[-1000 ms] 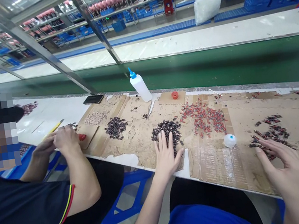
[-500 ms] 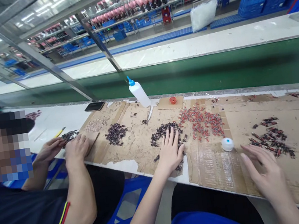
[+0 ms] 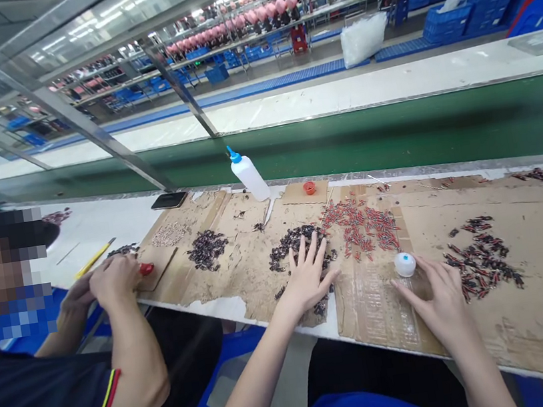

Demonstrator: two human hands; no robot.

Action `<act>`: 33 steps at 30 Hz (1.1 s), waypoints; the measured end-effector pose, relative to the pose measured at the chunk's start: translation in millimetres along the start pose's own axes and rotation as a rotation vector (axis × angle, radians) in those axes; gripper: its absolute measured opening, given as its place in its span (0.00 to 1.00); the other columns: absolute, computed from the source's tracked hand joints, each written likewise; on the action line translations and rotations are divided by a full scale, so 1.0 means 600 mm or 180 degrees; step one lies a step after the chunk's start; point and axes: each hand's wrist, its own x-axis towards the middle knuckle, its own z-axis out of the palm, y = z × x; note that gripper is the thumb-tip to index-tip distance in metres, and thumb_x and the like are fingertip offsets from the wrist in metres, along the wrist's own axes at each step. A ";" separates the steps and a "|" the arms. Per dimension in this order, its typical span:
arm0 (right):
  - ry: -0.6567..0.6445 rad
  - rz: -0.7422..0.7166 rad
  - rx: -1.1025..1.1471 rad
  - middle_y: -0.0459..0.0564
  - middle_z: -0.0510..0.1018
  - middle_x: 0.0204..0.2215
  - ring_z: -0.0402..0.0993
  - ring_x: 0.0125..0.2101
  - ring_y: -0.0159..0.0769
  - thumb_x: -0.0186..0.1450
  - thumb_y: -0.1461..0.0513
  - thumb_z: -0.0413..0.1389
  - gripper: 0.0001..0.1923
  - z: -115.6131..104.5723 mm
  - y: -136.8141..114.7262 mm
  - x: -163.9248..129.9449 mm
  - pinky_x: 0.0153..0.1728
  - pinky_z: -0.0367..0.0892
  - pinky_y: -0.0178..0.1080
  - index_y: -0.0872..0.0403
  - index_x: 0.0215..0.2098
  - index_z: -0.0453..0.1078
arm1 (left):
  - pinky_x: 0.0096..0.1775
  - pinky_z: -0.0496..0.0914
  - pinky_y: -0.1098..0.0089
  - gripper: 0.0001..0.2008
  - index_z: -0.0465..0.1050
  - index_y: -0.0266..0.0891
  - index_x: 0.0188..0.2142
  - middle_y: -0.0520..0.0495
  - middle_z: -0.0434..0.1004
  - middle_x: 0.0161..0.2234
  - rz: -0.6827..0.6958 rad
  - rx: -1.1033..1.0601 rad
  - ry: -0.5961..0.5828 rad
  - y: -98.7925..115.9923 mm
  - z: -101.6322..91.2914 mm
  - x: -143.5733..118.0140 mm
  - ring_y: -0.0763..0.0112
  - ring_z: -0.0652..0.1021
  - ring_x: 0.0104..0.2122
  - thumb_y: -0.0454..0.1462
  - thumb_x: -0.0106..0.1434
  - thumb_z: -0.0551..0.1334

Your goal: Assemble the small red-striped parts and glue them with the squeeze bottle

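The left hand (image 3: pixel 308 278) lies flat, fingers spread wide, on the near edge of a heap of small dark plug-like parts (image 3: pixel 293 244) on the worn brown cardboard sheet (image 3: pixel 542 300) that covers the table (image 3: pixel 96 218). The right hand (image 3: pixel 442 304) is open too, fingers loosely splayed and holding nothing, its fingertips just beside a small round white plastic cap (image 3: pixel 405 264), close enough that I cannot tell whether they touch it.

Loose pieces are the likely trouble here. The dark heap reaches close to the torn near edge of the cardboard, and a few parts lie by the heel of the left hand; a careless sweep could, I think, push some off the table. The white cap is light and looks ready to skid or tip if nudged sideways. A scatter of small red parts (image 3: pixel 363 224) sits just beyond, between the two hands, and another dark scatter (image 3: pixel 483 254) lies near the right hand on its far side, so a broad stroke could mix the sorts.

Further back a white squeeze bottle with a blue nozzle (image 3: pixel 248 174) stands tilted, well apart from both hands. To the left, a co-worker's hands (image 3: pixel 111 283) work over their own small pieces.
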 end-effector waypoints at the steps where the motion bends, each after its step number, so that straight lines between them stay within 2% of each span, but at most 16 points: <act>1: 0.0015 0.0036 0.0010 0.57 0.77 0.39 0.66 0.41 0.49 0.64 0.43 0.50 0.28 0.003 0.000 0.003 0.44 0.65 0.51 0.53 0.52 0.68 | 0.60 0.50 0.40 0.30 0.53 0.43 0.65 0.39 0.48 0.68 -0.0037 -0.0031 0.0120 0.007 -0.001 0.005 0.48 0.50 0.67 0.51 0.67 0.51; 5: -0.0011 0.0260 0.0254 0.57 0.78 0.38 0.68 0.41 0.48 0.64 0.43 0.51 0.24 0.009 0.000 0.009 0.44 0.66 0.50 0.52 0.42 0.70 | 0.58 0.56 0.45 0.14 0.72 0.41 0.46 0.38 0.69 0.56 -0.0269 -0.0055 0.0741 0.035 0.004 0.025 0.52 0.64 0.59 0.43 0.64 0.60; 7: -0.0055 0.0575 0.0574 0.57 0.79 0.39 0.71 0.42 0.47 0.62 0.44 0.53 0.21 0.008 -0.002 0.007 0.43 0.68 0.49 0.52 0.39 0.69 | 0.55 0.58 0.47 0.07 0.75 0.40 0.38 0.40 0.74 0.49 -0.0389 -0.0058 0.0924 0.042 0.010 0.031 0.52 0.67 0.55 0.39 0.61 0.63; 9: -0.0092 0.1068 0.1059 0.57 0.79 0.39 0.74 0.40 0.45 0.59 0.45 0.58 0.20 0.004 -0.007 0.001 0.41 0.70 0.47 0.51 0.38 0.67 | 0.53 0.60 0.49 0.02 0.75 0.40 0.34 0.42 0.76 0.45 -0.0440 -0.0130 0.0990 0.043 0.016 0.036 0.53 0.68 0.53 0.35 0.61 0.63; 13: 0.0179 0.1907 0.2062 0.52 0.81 0.31 0.77 0.31 0.41 0.51 0.48 0.66 0.22 -0.010 -0.019 -0.003 0.34 0.72 0.43 0.52 0.33 0.65 | 0.52 0.59 0.52 0.05 0.75 0.41 0.32 0.45 0.78 0.41 -0.0454 -0.0336 0.0984 0.046 0.020 0.040 0.56 0.68 0.51 0.31 0.62 0.61; 16: 0.0455 0.2092 0.2381 0.49 0.79 0.27 0.75 0.27 0.38 0.45 0.51 0.69 0.22 -0.024 -0.024 0.003 0.30 0.70 0.39 0.53 0.31 0.69 | 0.51 0.59 0.54 0.06 0.75 0.41 0.34 0.46 0.78 0.42 -0.0404 -0.0489 0.0955 0.057 0.013 0.030 0.58 0.68 0.51 0.29 0.62 0.60; 21: 0.0851 0.2408 0.2793 0.47 0.76 0.24 0.70 0.23 0.33 0.44 0.52 0.69 0.20 -0.032 -0.024 0.014 0.24 0.64 0.35 0.55 0.28 0.72 | 0.50 0.58 0.58 0.10 0.74 0.46 0.38 0.51 0.80 0.39 0.0098 -0.0906 0.0649 0.098 0.017 -0.011 0.65 0.72 0.45 0.29 0.65 0.58; 24: 0.1089 0.2545 0.2897 0.44 0.72 0.20 0.65 0.20 0.29 0.46 0.50 0.67 0.20 -0.028 -0.027 0.017 0.20 0.59 0.33 0.55 0.24 0.70 | 0.51 0.57 0.58 0.08 0.74 0.46 0.37 0.52 0.80 0.38 0.0195 -0.1021 0.0595 0.120 0.036 -0.030 0.65 0.73 0.46 0.31 0.65 0.60; 26: 0.1137 0.2553 0.2699 0.43 0.70 0.18 0.61 0.18 0.27 0.48 0.48 0.66 0.20 -0.027 -0.033 0.017 0.18 0.57 0.32 0.55 0.23 0.68 | 0.52 0.56 0.57 0.08 0.75 0.46 0.38 0.51 0.81 0.40 0.0142 -0.1063 0.0622 0.126 0.048 -0.036 0.64 0.72 0.48 0.31 0.63 0.61; 29: 0.1003 0.2318 0.2201 0.44 0.71 0.18 0.64 0.18 0.29 0.51 0.47 0.63 0.20 -0.027 -0.045 0.013 0.20 0.61 0.33 0.55 0.23 0.69 | 0.52 0.57 0.57 0.09 0.75 0.46 0.40 0.50 0.81 0.41 0.0029 -0.1117 0.0665 0.125 0.057 -0.038 0.62 0.72 0.50 0.31 0.61 0.63; 33: 0.0670 0.1859 0.1508 0.46 0.73 0.18 0.67 0.18 0.32 0.55 0.46 0.60 0.19 -0.026 -0.054 0.001 0.21 0.63 0.35 0.54 0.24 0.69 | 0.51 0.59 0.58 0.12 0.74 0.46 0.42 0.50 0.82 0.39 -0.0081 -0.1242 0.0613 0.123 0.051 -0.038 0.62 0.73 0.50 0.30 0.60 0.64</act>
